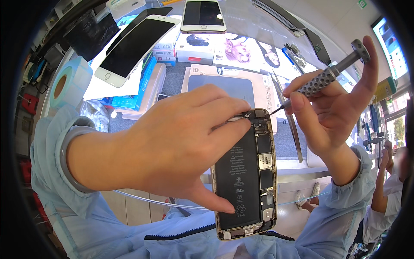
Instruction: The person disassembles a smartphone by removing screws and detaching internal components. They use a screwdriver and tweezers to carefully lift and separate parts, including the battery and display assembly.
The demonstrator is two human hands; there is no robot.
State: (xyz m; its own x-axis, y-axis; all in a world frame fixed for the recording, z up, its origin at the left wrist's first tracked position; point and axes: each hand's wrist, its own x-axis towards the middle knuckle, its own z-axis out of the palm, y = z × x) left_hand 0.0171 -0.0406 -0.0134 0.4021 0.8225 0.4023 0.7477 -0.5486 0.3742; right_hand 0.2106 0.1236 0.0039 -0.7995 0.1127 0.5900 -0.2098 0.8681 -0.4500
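An opened phone [243, 177], its black battery, boards and metal frame exposed, is held upright lengthwise at the table's front edge. My left hand [170, 142] grips it from the left, fingers over the upper left edge and thumb on the battery's lower part. My right hand [327, 112] holds a silver screwdriver [317, 82] with a perforated grip, index finger raised by its round end cap. Its thin dark tip is at the phone's top right corner; whether it touches a screw I cannot tell. Steel tweezers [293, 131] lie just right of the phone.
Two white phones [133, 52] [202, 16] lie at the back among boxes [194, 49]. A tape roll [67, 82] is at the left, a blue-grey pad [220, 84] behind the opened phone. A bright screen [390, 45] hangs at upper right; another person [386, 198] is at the right.
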